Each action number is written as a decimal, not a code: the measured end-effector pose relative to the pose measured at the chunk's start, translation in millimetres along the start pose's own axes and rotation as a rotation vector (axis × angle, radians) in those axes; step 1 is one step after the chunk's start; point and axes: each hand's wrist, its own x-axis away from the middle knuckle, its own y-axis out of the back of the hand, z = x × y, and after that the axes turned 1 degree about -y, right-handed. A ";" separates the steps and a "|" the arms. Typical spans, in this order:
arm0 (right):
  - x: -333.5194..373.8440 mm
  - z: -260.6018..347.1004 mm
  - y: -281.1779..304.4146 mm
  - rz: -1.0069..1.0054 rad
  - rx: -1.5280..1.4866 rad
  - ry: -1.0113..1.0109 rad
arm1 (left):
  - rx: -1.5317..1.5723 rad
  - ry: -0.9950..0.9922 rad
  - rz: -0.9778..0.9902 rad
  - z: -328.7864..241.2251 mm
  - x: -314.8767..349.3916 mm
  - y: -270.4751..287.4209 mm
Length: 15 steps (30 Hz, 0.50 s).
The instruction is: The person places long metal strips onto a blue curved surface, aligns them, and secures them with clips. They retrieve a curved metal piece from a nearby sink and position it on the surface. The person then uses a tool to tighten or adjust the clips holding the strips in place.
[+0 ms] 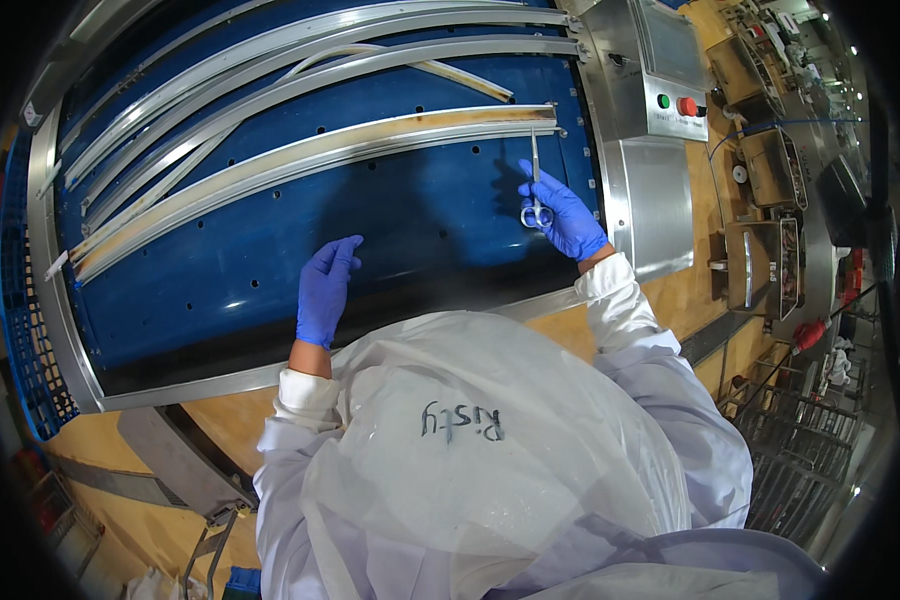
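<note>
In my right hand (567, 217), gloved in blue, is a pair of metal scissors (536, 172). Its finger loops are at my fingers and its narrow blades point away from me, the tip overlapping the right end of a long stained metal rail (310, 146). My left hand (324, 288), also in a blue glove, hovers over the near part of the blue belt (270, 235). It holds nothing; its fingers are loosely bent, with the thumb a little apart. The rail runs across the belt beyond both hands, brown along its upper face.
More long metal rails (300, 80) lie across the far side. A steel control box (660, 75) with green and red buttons stands at the right. The steel frame (195, 385) edges the belt nearest me, and a blue plastic crate (32, 330) is at the left.
</note>
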 end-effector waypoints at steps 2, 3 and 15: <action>-3.7 9.0 1.9 -0.021 -0.061 -0.011 | 0.019 -0.021 -0.024 4.2 -7.7 -7.3; -6.6 9.7 -3.3 -0.107 -0.081 0.032 | 0.007 -0.031 -0.026 4.3 -11.3 -10.4; -66.6 17.3 11.7 -0.431 1.673 0.614 | -0.967 -0.643 -0.253 -44.9 -110.7 -27.7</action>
